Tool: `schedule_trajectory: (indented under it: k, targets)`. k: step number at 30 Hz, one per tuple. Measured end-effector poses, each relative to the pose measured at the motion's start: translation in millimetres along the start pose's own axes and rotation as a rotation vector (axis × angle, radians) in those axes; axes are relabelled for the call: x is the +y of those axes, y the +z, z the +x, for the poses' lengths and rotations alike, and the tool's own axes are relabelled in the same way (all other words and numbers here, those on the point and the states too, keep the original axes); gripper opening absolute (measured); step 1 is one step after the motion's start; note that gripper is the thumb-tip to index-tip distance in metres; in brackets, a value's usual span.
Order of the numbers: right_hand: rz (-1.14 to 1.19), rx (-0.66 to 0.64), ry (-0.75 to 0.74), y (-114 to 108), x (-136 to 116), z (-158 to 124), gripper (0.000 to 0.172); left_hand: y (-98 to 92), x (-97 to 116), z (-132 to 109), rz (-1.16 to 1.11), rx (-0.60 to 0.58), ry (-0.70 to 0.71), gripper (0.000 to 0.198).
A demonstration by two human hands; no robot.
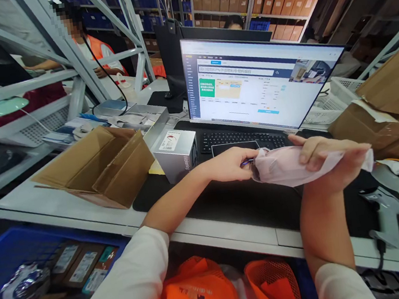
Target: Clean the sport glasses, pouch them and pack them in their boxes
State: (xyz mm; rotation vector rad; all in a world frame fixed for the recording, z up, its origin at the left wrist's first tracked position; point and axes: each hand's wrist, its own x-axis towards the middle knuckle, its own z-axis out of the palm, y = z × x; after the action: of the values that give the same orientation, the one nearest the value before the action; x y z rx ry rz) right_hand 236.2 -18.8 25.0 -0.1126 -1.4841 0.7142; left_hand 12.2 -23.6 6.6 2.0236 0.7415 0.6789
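A white, translucent bag (281,166) with something inside is held up above the black desk mat, between both hands. My left hand (232,164) is closed at its left end, where a small dark and blue bit shows by the fingertips; what that bit is I cannot tell. My right hand (331,157) wraps round the bag's right part from behind, fingers over the top. A silver-grey box (176,154) with a white label stands upright left of my left hand. Behind the hands lies a black keyboard (245,140), partly covered by a dark flat item with a pale outline.
A monitor (250,85) stands behind the keyboard. An open cardboard box (122,171) is on the left, more cardboard boxes (371,123) on the right. A handheld scanner (386,218) lies at the right. A blue crate (0,246) sits lower left. Another person (100,52) sits beyond the frame posts.
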Motion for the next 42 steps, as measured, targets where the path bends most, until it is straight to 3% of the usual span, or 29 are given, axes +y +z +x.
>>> schedule_trajectory:
  k: [4, 8, 13, 17, 20, 27, 30, 33, 35, 38, 42]
  targets:
    - [0.035, 0.306, 0.048, -7, 8, 7, 0.06, -1.1, -1, 1, 0.251, 0.108, 0.205, 0.052]
    - [0.06, 0.528, 0.04, -6, 9, 9, 0.065, 0.8, -12, 7, 0.334, 0.106, 0.3, 0.06]
    - [-0.124, 0.557, -0.1, -3, 5, 4, 0.064, 5.4, -30, 13, 0.462, 0.272, 0.36, 0.051]
    - [-0.265, 0.563, -0.257, 1, 1, 1, 0.058, 9.7, -44, 19, 0.368, 0.422, 0.463, 0.034]
    - [-0.277, 0.515, -0.3, 4, 0, -2, 0.054, 14.4, -51, 23, 0.276, 0.541, 0.472, 0.03]
    - [-0.156, 0.385, -0.147, 13, 11, -6, 0.072, 37.0, -60, 33, 0.078, 0.726, 0.392, 0.044]
    - [-0.113, 0.343, 0.042, 15, 15, -3, 0.067, 40.6, -62, 36, -0.073, 0.796, 0.323, 0.05]
    - [-0.103, 0.293, 0.271, 13, 19, 0, 0.031, 35.5, -63, 36, -0.151, 0.956, 0.317, 0.045]
    - [-0.056, 0.166, 0.467, 9, 24, 1, 0.032, 28.6, -62, 33, -0.221, 1.042, 0.33, 0.039]
    - [0.073, -0.089, 0.774, 3, 35, -2, 0.047, 16.0, -57, 25, -0.295, 0.999, 0.313, 0.033]
    - [0.114, -0.283, 0.921, 3, 46, -8, 0.065, -0.9, -44, 13, -0.268, 0.862, 0.199, 0.043]
